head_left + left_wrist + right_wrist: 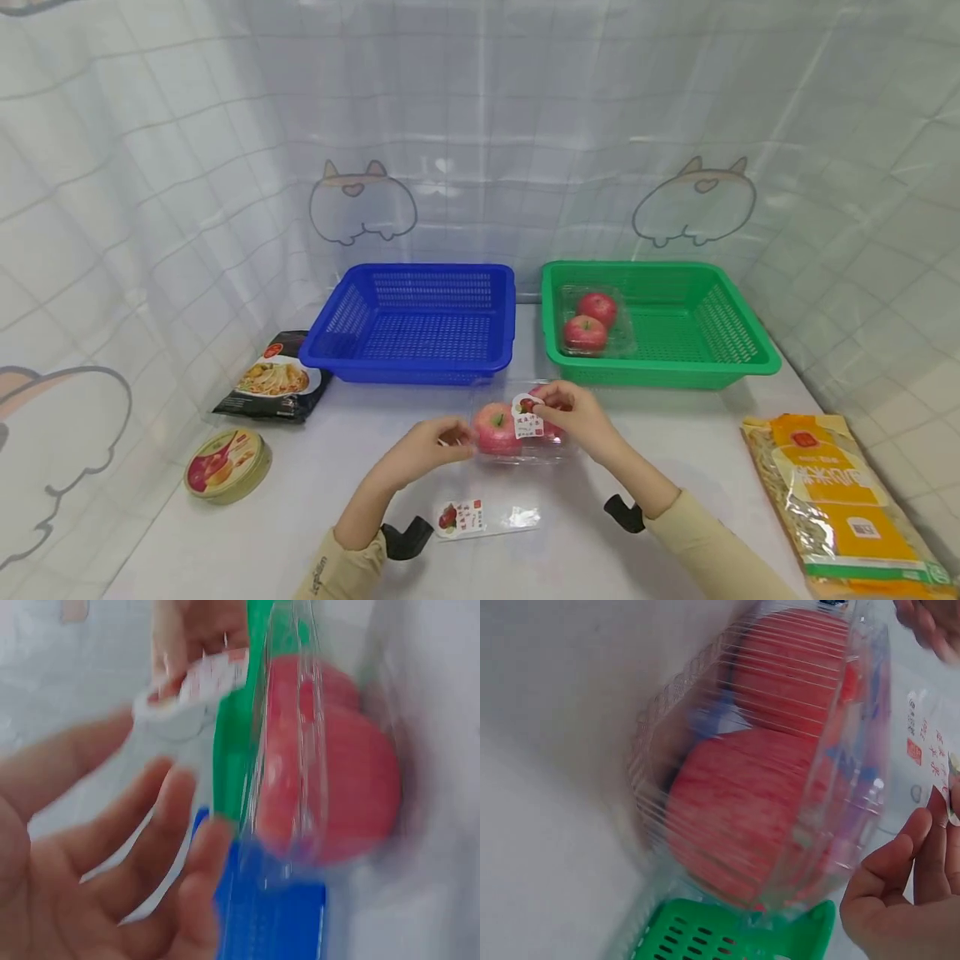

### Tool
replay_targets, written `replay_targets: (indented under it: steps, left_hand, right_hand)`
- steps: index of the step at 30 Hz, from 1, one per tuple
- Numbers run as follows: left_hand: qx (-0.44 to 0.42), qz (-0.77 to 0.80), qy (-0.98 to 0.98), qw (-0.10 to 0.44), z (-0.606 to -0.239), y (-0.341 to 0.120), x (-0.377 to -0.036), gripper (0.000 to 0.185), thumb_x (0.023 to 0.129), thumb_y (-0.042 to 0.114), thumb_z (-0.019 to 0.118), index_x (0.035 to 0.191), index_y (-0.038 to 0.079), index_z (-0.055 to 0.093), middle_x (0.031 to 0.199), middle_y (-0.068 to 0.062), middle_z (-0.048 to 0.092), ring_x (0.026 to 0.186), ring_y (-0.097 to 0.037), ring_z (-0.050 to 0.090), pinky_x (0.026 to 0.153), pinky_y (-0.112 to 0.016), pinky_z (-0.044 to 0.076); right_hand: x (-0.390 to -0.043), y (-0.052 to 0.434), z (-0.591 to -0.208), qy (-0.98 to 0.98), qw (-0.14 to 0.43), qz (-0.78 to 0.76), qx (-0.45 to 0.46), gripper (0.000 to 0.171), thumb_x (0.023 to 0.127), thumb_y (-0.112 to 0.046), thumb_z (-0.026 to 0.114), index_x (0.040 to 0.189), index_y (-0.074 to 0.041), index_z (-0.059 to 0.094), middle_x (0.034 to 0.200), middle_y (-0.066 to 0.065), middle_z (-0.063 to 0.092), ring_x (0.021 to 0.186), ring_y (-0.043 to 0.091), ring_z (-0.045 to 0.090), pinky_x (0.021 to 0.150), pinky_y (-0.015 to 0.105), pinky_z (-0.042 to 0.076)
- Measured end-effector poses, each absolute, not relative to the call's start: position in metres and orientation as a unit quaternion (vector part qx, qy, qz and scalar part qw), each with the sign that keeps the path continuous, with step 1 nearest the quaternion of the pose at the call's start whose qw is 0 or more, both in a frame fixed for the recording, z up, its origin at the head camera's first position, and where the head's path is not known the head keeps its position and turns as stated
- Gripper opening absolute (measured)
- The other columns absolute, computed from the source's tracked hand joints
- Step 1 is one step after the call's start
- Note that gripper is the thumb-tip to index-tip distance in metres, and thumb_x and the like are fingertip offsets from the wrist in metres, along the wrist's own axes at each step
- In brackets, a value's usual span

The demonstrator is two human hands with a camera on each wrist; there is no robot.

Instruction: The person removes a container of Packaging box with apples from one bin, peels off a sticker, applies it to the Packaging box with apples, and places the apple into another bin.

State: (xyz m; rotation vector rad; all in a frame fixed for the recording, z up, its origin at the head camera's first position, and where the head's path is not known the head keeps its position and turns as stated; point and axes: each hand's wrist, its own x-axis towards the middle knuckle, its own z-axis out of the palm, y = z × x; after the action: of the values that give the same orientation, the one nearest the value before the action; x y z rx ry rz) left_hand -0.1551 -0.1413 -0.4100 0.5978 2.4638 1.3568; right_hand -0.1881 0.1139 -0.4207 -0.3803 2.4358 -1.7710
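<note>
Head view: the left hand (433, 446) steadies the clear apple box (517, 429) on the worktop (300, 517), grip closed on its end; the right hand (573, 417) pinches the label (528, 417).

Left wrist view: the label (199, 682) is lifted.

Right wrist view: two apples (757, 787) are inside. The labelling step seems in hand; next the label needs firm pressing.

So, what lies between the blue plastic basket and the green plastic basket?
Nothing: between the blue plastic basket and the green plastic basket the head view shows only a bare strip of white table.

Clear glossy plastic clamshell (525, 433) w/ paper label (528, 423); perforated plastic baskets (420, 362), matt tabletop (675, 467).
</note>
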Motion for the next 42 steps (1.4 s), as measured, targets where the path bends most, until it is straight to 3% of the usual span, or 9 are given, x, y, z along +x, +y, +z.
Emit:
replay_targets:
  steps: [6, 10, 29, 35, 39, 42]
  left_hand:
    - [0.186, 0.399, 0.898, 0.001, -0.412, -0.106, -0.178, 0.020, 0.083, 0.022, 0.068, 0.095, 0.005, 0.067, 0.082, -0.001, 0.061, 0.078, -0.016, 0.054, 0.068, -0.027, 0.046]
    - [0.176, 0.346, 0.920, -0.052, -0.415, -0.092, -0.186, 0.021, 0.079, 0.024, 0.071, 0.091, 0.008, 0.069, 0.078, -0.001, 0.059, 0.076, -0.017, 0.051, 0.068, -0.029, 0.042]
    - [0.154, 0.303, 0.937, -0.083, -0.429, -0.080, -0.189, 0.034, 0.065, 0.022, 0.083, 0.089, 0.010, 0.061, 0.074, -0.001, 0.055, 0.077, -0.019, 0.044, 0.071, -0.033, 0.035]
    - [0.168, 0.310, 0.931, -0.096, -0.431, -0.080, -0.188, 0.037, 0.066, 0.020, 0.082, 0.095, 0.013, 0.060, 0.100, -0.008, 0.057, 0.099, -0.030, 0.045, 0.084, -0.047, 0.036]
    - [0.211, 0.298, 0.926, -0.100, -0.433, -0.082, -0.188, 0.035, 0.071, 0.016, 0.075, 0.105, 0.015, 0.065, 0.124, -0.016, 0.051, 0.119, -0.042, 0.035, 0.091, -0.059, 0.030]
    - [0.231, 0.275, 0.929, -0.086, -0.437, -0.083, -0.189, 0.040, 0.075, 0.015, 0.066, 0.115, 0.015, 0.065, 0.135, -0.020, 0.043, 0.127, -0.048, 0.025, 0.093, -0.066, 0.025]
  right_hand:
    - [-0.195, 0.107, -0.425, 0.809, 0.039, -0.579, -0.088, 0.013, 0.083, -0.010, 0.067, 0.093, -0.002, 0.063, 0.086, 0.007, 0.067, 0.076, 0.015, 0.056, 0.067, 0.026, 0.048]
    - [-0.199, 0.104, -0.428, 0.812, 0.027, -0.577, -0.084, 0.014, 0.083, -0.009, 0.067, 0.093, 0.000, 0.063, 0.086, 0.010, 0.068, 0.078, 0.015, 0.060, 0.066, 0.023, 0.049]
    - [-0.202, 0.097, -0.440, 0.865, -0.053, -0.486, -0.107, 0.009, 0.077, -0.005, 0.072, 0.084, -0.008, 0.066, 0.078, 0.003, 0.067, 0.069, 0.014, 0.058, 0.062, 0.024, 0.048]
    - [-0.202, 0.095, -0.440, 0.892, -0.102, -0.418, -0.141, 0.014, 0.074, -0.004, 0.074, 0.085, -0.010, 0.067, 0.079, 0.002, 0.064, 0.073, 0.017, 0.053, 0.064, 0.030, 0.044]
    - [-0.201, 0.095, -0.441, 0.900, -0.132, -0.383, -0.163, 0.015, 0.073, -0.006, 0.075, 0.087, -0.009, 0.069, 0.086, 0.003, 0.066, 0.085, 0.022, 0.057, 0.073, 0.037, 0.046]
    - [-0.200, 0.096, -0.443, 0.905, -0.153, -0.354, -0.180, 0.018, 0.073, -0.008, 0.076, 0.090, -0.007, 0.070, 0.086, 0.004, 0.066, 0.084, 0.023, 0.056, 0.072, 0.037, 0.046]
